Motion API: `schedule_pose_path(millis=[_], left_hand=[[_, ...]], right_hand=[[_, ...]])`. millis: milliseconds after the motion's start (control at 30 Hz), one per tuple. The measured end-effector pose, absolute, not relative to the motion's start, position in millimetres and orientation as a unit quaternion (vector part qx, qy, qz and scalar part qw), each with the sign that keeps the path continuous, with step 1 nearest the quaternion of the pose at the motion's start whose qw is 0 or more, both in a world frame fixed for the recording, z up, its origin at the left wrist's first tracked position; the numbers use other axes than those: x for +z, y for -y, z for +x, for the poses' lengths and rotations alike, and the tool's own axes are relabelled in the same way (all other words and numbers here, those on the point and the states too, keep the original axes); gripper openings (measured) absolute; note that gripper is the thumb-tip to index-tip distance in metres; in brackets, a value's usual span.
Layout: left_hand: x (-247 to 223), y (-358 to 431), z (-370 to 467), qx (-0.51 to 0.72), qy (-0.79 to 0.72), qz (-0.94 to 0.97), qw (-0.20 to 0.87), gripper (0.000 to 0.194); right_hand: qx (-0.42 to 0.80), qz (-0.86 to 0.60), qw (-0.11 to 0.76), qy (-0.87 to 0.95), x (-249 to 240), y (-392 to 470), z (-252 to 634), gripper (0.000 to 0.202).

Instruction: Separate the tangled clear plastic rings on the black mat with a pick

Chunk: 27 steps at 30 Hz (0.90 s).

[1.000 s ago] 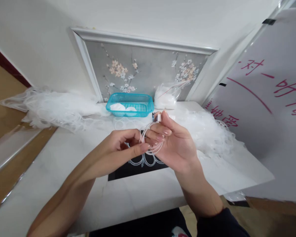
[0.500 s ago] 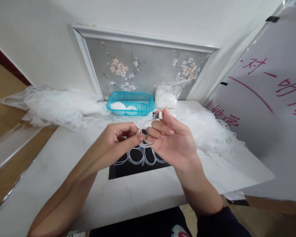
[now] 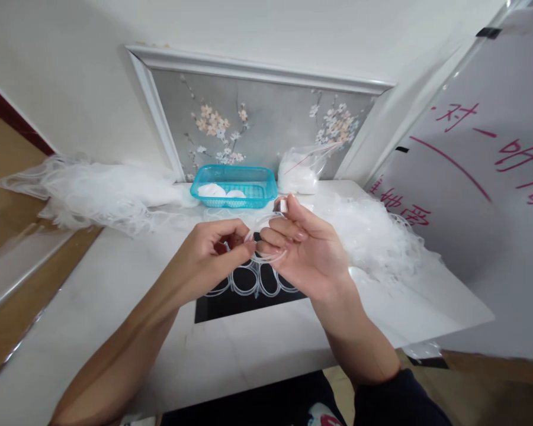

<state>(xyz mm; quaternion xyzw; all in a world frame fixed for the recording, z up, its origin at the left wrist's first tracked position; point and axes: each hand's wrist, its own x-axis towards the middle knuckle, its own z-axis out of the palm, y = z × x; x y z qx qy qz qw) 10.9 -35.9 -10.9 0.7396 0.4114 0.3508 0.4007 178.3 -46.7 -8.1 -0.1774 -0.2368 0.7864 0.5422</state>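
Head view. I have both hands raised over the table (image 3: 249, 349), with the coil (image 3: 269, 258) of thin, clear line between them.

Left hand (image 3: 204, 254): narrow grip, thumb and fingers pinching the coil's near-left side. Judgement: the pinch gathers the strands so they do not spring apart.

Right hand (image 3: 313, 254): palm up, fingers curled in at the coil's other side, holding it. The curl probably acts as a form, keeping the loops round and open. A small white piece (image 3: 283, 205) shows at the thumb and index tips; I cannot tell what it is, nor whether it is pinched.

Below the hands: black mat (image 3: 217, 309) with pale rings (image 3: 245, 294) in a row on it. The dark ground likely serves contrast, since clear line reads poorly on white.

Behind: blue basket (image 3: 233, 204) with white pads (image 3: 211, 190) inside, its walls presumably keeping them together. Plastic bag (image 3: 297, 177) of white stuff just beside it, by the wall.

Left heap (image 3: 102, 189) and right heap (image 3: 382, 236) of clear, tangled material flank the mat, perhaps set aside to leave the middle for handwork.
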Motion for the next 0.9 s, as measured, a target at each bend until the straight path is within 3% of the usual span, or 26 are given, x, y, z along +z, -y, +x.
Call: schedule_pose_path(millis=[467, 667, 900], left_hand=[[-19.0, 26.5, 2.5, 0.434, -0.335, 0.681, 0.486, 0.008], [-16.6, 25.6, 0.7, 0.398, -0.25, 0.712, 0.522, 0.017], [-15.3, 38.9, 7.1, 0.451, -0.288, 0.753, 0.383, 0.025]], right_hand=[[0.783, -0.176, 0.547, 0.238, -14.1, 40.4, 177.7, 0.015], [0.808, -0.163, 0.523, 0.218, -18.7, 40.9, 171.1, 0.015], [0.841, -0.173, 0.487, 0.159, -28.0, 38.3, 161.6, 0.019]])
